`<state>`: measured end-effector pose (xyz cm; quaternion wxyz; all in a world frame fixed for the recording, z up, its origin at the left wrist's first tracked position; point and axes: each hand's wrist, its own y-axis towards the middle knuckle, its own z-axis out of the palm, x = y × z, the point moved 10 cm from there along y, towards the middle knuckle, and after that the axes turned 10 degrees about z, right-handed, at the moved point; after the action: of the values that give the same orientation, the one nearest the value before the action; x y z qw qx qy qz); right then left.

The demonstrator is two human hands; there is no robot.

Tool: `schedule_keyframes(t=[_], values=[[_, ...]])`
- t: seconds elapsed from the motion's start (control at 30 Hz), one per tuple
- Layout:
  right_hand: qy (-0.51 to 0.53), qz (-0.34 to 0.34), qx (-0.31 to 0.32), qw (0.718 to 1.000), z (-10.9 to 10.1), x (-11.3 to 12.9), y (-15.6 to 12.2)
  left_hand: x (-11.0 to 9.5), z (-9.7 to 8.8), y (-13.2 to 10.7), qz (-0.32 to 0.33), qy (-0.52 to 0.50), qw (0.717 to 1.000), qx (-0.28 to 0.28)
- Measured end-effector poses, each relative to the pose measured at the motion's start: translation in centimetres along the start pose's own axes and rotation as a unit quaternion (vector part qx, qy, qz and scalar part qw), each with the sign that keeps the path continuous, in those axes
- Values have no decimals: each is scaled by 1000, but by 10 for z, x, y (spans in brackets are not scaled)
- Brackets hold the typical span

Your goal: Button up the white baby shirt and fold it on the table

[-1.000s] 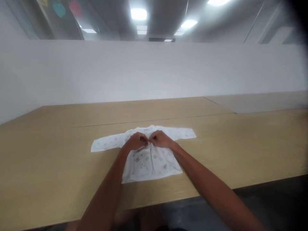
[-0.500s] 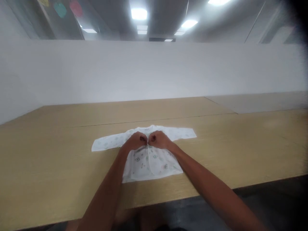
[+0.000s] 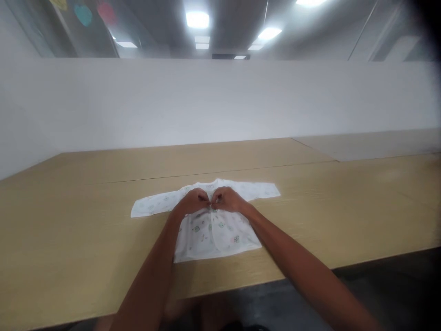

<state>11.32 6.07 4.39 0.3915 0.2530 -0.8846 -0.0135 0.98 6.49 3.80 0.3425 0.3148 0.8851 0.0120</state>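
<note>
Left grip [image 3: 192, 201]: closed, fingertips [image 3: 208, 200] pinched on the front opening of a white printed baby shirt [image 3: 215, 239], right at the neck. Right grip [image 3: 228, 200]: also closed, on the opposite edge of that opening, just beside left grip, the two almost touching. Exact bit of cloth or fastener between the fingertips too small to tell.

Shirt flat on the bench [image 3: 76, 220], front up, mostly below both grips in view, collar just ahead of them, hem [image 3: 217, 255] nearer the body. Sleeves [image 3: 151, 207] spread straight out to either side of the grips, ends well apart from them. Front opening running from between the grips down toward the hem. Small green and pink prints across the cloth.

Forearms [image 3: 303, 266] angled in from the near bench edge, on either side of the shirt. Pale wood bench top, seam [image 3: 220, 168] ahead of the grips, beyond the collar. Farther out, white wall [image 3: 206, 101], ceiling lights [image 3: 197, 19] above
</note>
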Motion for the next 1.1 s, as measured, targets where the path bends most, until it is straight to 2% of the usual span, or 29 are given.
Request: schedule_keyframes(t=[0.13, 0.4, 0.47, 0.6, 0.67, 0.87, 1.1], values=[[9, 7, 28, 1000, 3, -1, -1, 0, -5, -3, -25, -9, 999, -27], [-34, 23, 1, 999, 4, -4, 0, -3, -2, -1, -2, -30, 999, -14], [-73, 7, 2, 997, 2, 2, -3, -1, -2, -1, -5, -38, 999, -14], [-172, -66, 47, 982, 5, 25, -15, 3, -2, -2, -14, -53, 998, -21], [-204, -74, 53, 975, 6, 31, -18, 2, -1, -2, -11, -53, 998, -18], [-200, 5, -20, 980, 1, 19, -12, 3, -2, -4, -42, -29, 998, -21], [-191, -45, -16, 981, 4, 21, -12, 5, 0, -3, -43, -20, 999, -1]])
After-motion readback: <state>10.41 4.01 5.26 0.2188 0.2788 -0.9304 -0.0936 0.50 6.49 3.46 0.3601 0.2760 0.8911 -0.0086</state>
